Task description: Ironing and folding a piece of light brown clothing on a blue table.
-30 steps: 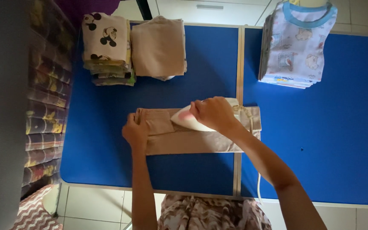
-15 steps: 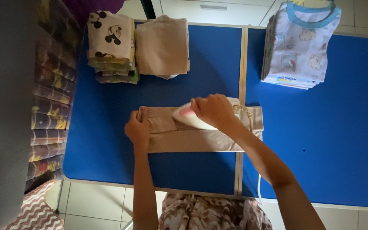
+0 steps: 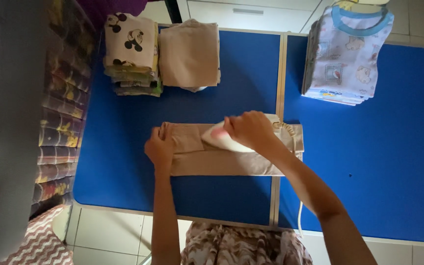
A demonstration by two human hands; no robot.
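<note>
Folded beige trousers [image 3: 222, 163] lie lengthwise across the middle of the blue table [image 3: 123, 157]. My right hand [image 3: 249, 130] grips a white and pink iron [image 3: 217, 137] that rests on the trousers, tip pointing left. My left hand [image 3: 159, 148] pinches and holds down the left end of the trousers, beside a pocket flap. The iron's white cord [image 3: 286, 131] curls over the right end of the cloth.
At the back left stand a stack of folded printed clothes [image 3: 131, 51] and a folded beige pile [image 3: 189, 54]. A stack of light printed shirts with a blue collar [image 3: 347, 54] sits at the back right. A patterned cloth stack [image 3: 57, 122] borders the table's left side.
The iron and my right hand have shifted slightly to the right and down on the trousers. My left hand stays on the left end.
</note>
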